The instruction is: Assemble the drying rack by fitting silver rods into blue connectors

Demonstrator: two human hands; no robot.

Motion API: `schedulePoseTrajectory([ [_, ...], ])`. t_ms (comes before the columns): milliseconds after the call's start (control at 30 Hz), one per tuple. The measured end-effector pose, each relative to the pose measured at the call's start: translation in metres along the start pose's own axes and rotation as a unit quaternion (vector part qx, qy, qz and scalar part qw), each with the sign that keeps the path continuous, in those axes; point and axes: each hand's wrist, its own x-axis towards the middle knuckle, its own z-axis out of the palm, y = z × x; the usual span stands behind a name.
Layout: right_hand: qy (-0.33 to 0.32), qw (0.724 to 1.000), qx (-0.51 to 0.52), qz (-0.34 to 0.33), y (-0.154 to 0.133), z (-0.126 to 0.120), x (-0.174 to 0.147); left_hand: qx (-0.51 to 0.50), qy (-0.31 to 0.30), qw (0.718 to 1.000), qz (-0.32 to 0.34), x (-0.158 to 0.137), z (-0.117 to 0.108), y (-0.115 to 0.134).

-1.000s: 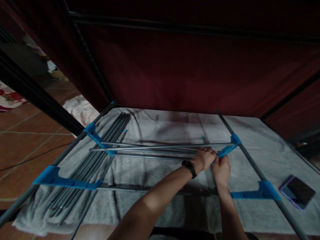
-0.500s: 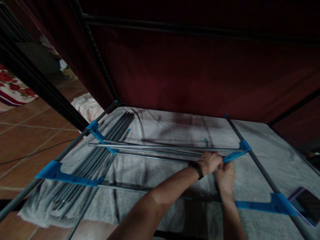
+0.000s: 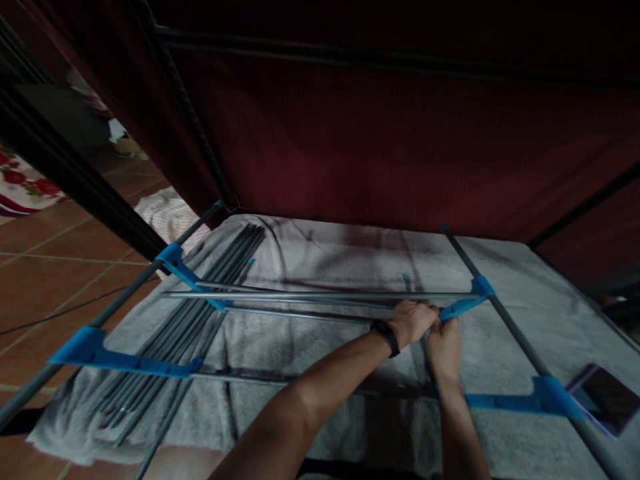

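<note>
A frame of grey metal tubes and blue plastic brackets stands in front of me. My left hand, with a black band at the wrist, is closed round the inner end of the far right blue bracket, where a metal tube meets it. Just beside it, my right hand is closed on the same joint from below. The fingers hide the exact contact. One long loose tube lies across the frame, reaching the far right bracket. Other brackets are the near right one, the far left one and the near left one.
Several loose grey tubes lie in a bundle at the left on a grey blanket. A phone rests at the right. Dark red cloth hangs behind. Tiled floor shows at the left, with a thin cable.
The view has shifted slightly, so the frame appears a little further left. Both hands stay at the same bracket joint, with little visible change in their hold.
</note>
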Motion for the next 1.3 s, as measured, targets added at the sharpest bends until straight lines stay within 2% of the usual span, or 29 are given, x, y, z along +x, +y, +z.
schedulePoseTrajectory([
  [167, -0.006, 0.997, 0.079, -0.001, -0.009, 0.002, -0.001, -0.016, 0.011, 1.000, -0.015, -0.004, -0.007, 0.002],
  [400, 0.019, 0.991, 0.131, -0.009, -0.007, 0.007, 0.001, -0.021, 0.009, 0.999, -0.036, -0.006, -0.012, 0.004],
  [667, 0.000, 0.992, 0.129, -0.005, -0.009, 0.006, -0.002, -0.016, -0.005, 0.998, -0.065, -0.010, -0.023, 0.013],
  [1000, -0.002, 0.992, 0.128, -0.011, -0.020, 0.002, -0.008, -0.028, 0.006, 0.995, -0.093, -0.009, -0.052, 0.028],
  [1133, 0.002, 0.993, 0.117, -0.011, -0.019, 0.004, -0.008, -0.048, -0.003, 0.992, -0.113, -0.009, -0.054, 0.029],
  [1300, 0.014, 0.993, 0.119, -0.025, -0.014, 0.007, -0.008, -0.083, 0.017, 0.990, -0.117, -0.007, -0.053, 0.027],
])
